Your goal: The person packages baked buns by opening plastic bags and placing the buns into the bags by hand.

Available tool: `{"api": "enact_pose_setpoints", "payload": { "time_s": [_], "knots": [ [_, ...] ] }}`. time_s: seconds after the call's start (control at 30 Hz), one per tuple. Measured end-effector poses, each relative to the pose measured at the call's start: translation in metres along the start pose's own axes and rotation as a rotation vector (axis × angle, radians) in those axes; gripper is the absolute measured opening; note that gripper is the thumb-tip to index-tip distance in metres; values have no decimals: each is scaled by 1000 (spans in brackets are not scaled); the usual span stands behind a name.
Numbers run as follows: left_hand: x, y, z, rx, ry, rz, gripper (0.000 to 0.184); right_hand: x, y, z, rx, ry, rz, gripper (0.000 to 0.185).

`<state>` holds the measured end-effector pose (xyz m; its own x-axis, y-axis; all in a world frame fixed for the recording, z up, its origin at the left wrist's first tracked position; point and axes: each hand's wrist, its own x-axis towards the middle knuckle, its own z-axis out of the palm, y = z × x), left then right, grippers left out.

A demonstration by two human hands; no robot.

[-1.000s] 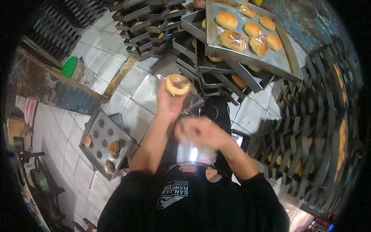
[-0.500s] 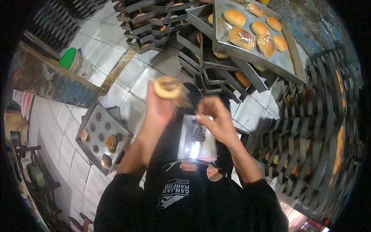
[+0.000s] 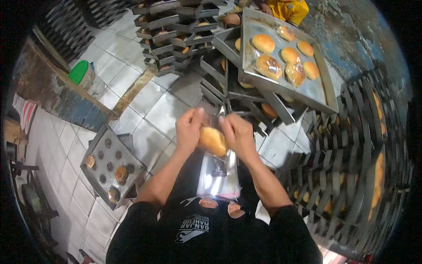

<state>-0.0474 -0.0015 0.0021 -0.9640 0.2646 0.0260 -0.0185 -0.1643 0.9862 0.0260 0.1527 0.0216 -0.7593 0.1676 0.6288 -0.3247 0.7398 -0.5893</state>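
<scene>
A golden bun sits in a clear plastic bag above my lap, between my hands. My left hand, blurred by motion, is closed with its fingertips on the bag's upper left side. On the other side, my right hand is closed with its thumb and fingers on the bag's upper right. Below the bun, a stack of flat clear bags with dark print lies on my lap. Exactly how the fingertips grip the film is too blurred to make out.
A metal tray of buns, some wrapped, tops crosswise-stacked trays ahead. More stacked trays rise on the right. At left, a tray on the tiled floor holds several wrapped pieces. A green-lidded bucket and another person's yellow clothing are farther off.
My left hand has lowered the bun and turned it. My right hand has left the bag stack and come up beside it. The other person's arm and yellow clothing now show behind the upper tray.
</scene>
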Motion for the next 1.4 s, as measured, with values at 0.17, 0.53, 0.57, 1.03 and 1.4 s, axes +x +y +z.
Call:
{"api": "enact_pose_setpoints", "payload": {
  "time_s": [0.17, 0.53, 0.57, 1.03, 1.4],
  "knots": [
    [-1, -15, -28, 291, 138, 230, 28, -1, 14, -18, 642, -92, 818, 37],
    [-7, -17, -2, -645, -191, -259, 24, -42, -10, -54, 709, -46, 781, 24],
    [-7, 11, 20, -646, -214, -225, 26, -19, -18, -84, 387, 7, 546, 24],
    [-99, -43, -43, 916, -665, 892, 32, -103, -51, -83, -535, -442, 115, 34],
    [-44, -9, -25, -186, -341, -505, 18, 246, 119, -138, -434, -283, -29, 55]
  ]
}}
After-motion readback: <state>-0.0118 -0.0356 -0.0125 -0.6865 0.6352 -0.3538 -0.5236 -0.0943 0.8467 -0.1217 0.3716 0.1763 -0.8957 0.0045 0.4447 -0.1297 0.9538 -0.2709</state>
